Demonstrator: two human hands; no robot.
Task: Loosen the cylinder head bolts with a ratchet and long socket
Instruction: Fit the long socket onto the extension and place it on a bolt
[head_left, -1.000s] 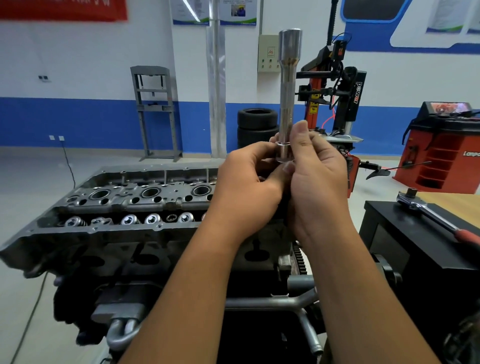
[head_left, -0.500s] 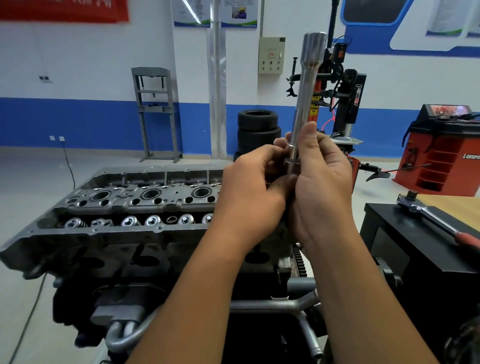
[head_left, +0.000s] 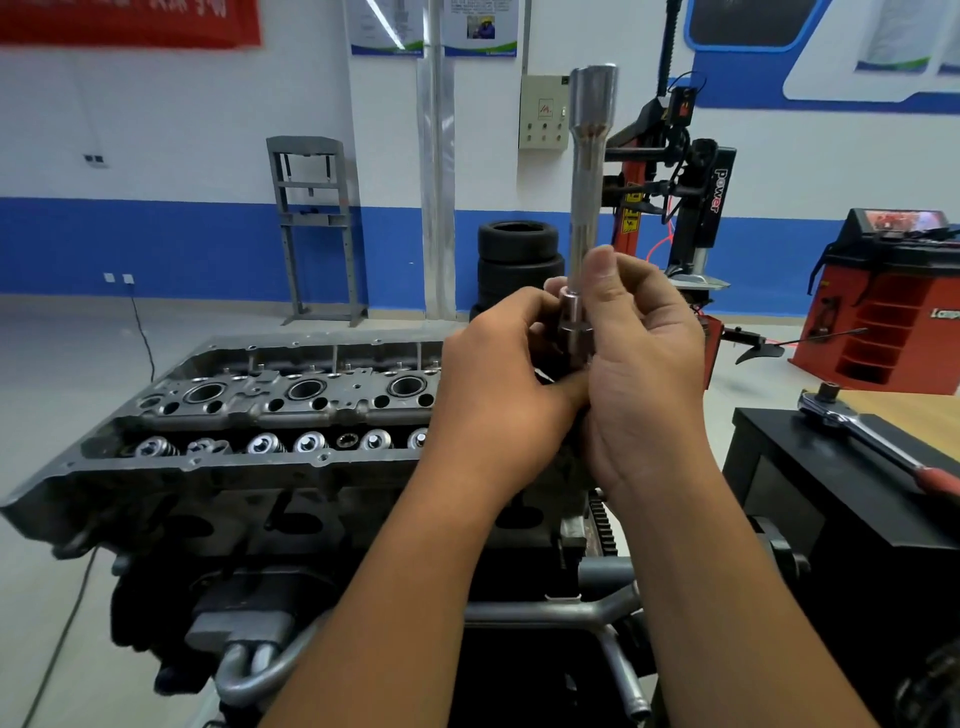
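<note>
1. Both hands were raised in front of the chest, above the near end of the cylinder head (head_left: 249, 415), and met around the lower end of the long socket (head_left: 589, 171).
2. The right hand (head_left: 644, 364) gripped the socket's base: its thumb lay upright along the front of the shaft, and its fingers curled round behind.
3. The left hand (head_left: 498, 384) was closed on the same lower part from the other side, with its fingers bent in toward the stepped collar at the socket's bottom; what its fingertips held there was hidden by the right hand's palm.
4. The socket stood nearly upright, its long axis vertical with a slight lean. Its wider, open end pointed up, well above the hands, and its stepped drive end sat down between the fingers.
5. The ratchet (head_left: 852, 426) lay apart from both hands on the black surface (head_left: 810, 499) at the right. Its chrome head was toward the cylinder head and its red-gripped handle ran away to the right edge of the view.
6. The cylinder head lay lengthwise to the left, with its row of valve springs and three round bores facing up.
7. Against the far wall stood a stack of tyres (head_left: 519, 260) and a tyre changer (head_left: 680, 192).
</note>
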